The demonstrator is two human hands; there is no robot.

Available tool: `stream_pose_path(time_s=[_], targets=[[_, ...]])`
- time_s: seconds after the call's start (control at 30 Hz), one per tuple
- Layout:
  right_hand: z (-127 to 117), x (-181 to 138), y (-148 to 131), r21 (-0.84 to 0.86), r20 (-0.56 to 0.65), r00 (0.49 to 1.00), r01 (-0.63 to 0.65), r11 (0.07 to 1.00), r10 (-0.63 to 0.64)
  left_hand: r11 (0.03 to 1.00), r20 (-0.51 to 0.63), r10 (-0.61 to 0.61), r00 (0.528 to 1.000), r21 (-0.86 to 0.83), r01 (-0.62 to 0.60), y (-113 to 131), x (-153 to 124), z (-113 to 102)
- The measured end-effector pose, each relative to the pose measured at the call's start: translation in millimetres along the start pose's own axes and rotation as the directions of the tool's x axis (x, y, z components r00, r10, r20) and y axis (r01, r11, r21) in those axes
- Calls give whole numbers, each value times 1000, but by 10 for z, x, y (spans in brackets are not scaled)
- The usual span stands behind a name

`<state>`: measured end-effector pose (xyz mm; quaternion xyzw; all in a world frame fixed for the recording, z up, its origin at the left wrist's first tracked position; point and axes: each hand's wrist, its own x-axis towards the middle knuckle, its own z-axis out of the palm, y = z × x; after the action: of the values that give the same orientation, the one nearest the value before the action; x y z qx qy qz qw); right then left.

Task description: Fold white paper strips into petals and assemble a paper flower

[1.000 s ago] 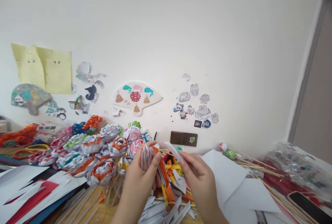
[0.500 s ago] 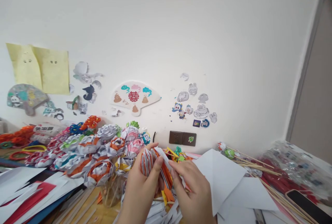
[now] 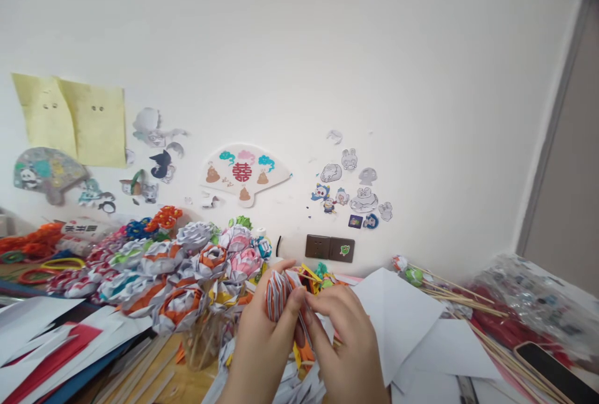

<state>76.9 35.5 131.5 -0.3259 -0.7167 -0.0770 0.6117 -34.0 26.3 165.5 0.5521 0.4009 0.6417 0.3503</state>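
Note:
Between my hands is a bundle of folded paper strips, white with orange edges packed in layers. My left hand is closed around its left side, thumb across the front. The fingertips of my right hand pinch the bundle's right edge; part of the paper there is hidden by the fingers. Just left of my hands stand many folded paper flowers in white, orange and pink. Below and behind the hands lie white and orange paper scraps.
White paper sheets lie to the right, near thin wooden sticks and a phone. At left are cut white and red papers and flat strips. A wall with a socket stands behind.
My left hand and the paper bundle have shifted slightly right, closer to my right hand. The white strip that stuck up between the hands is now pressed against the bundle.

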Motion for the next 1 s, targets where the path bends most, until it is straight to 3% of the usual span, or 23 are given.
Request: stream_pose_path(time_s=[0.23,0.4,0.47,0.6,0.8,1.0], targets=[[6,23,-61,73,-13,998,-57,996,58,998,26,-37,999,-46,38,-32,48,1],[53,9,-27,202,51,970,-241,949,236,998,-9,-49,999,-48,48,21,61,-19],[76,-14,-15,203,79,966,-259,944,248,998,-50,-48,998,-45,45,34,68,-24],[96,-59,-5,97,102,983,-164,982,154,995,-82,-63,995,-77,57,-9,103,-25],[107,-93,36,-36,72,997,-2,999,5,981,26,-96,995,-165,99,-151,153,-7],[86,-53,29,-27,97,995,25,999,-23,982,-18,-87,996,-169,83,-133,135,-13]])
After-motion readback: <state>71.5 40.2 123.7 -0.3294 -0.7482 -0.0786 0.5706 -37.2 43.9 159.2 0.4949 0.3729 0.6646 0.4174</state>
